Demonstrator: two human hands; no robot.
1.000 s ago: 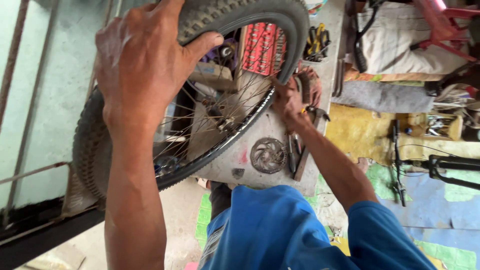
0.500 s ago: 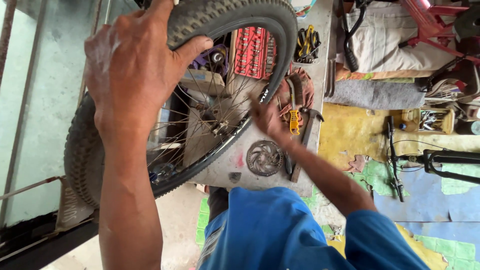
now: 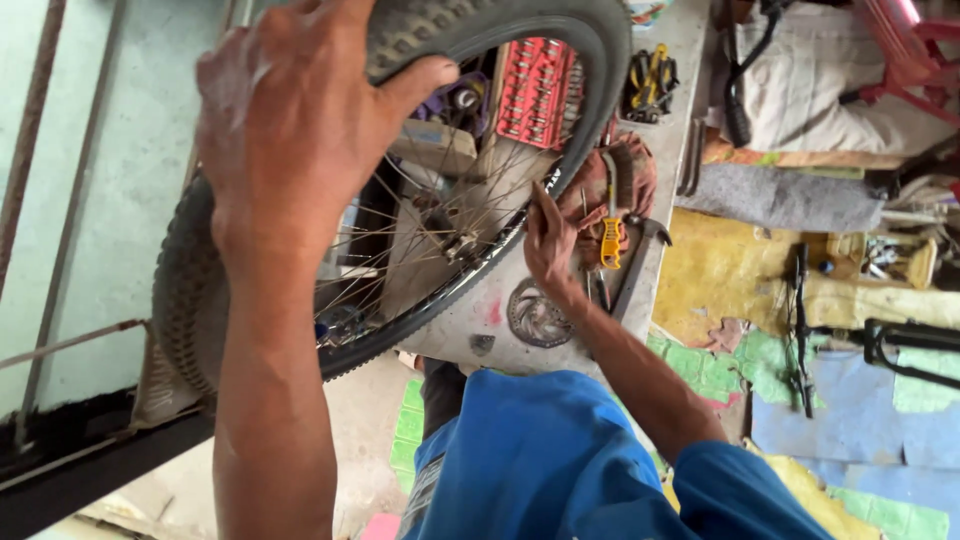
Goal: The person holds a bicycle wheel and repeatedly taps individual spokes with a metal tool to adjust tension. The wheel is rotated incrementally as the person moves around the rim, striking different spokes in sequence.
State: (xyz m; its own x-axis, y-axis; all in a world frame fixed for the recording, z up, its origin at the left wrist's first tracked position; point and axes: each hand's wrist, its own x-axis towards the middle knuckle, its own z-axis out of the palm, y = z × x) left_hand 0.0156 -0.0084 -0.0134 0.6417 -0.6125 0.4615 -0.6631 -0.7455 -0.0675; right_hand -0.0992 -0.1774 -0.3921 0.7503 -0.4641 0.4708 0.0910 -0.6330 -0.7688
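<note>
The left hand (image 3: pixel 300 130) is clamped over the knobby tyre at the top of the spoked bicycle wheel (image 3: pixel 200 290), which stands on edge over the grey workbench (image 3: pixel 560 350). The right hand (image 3: pixel 548 245) (the farther one) rests loosely curled at the rim's lower right, gripping nothing I can make out. Just beyond it lie a yellow-handled tool (image 3: pixel 611 235), a brake disc (image 3: pixel 537 315) and a red socket tray (image 3: pixel 535 85).
</note>
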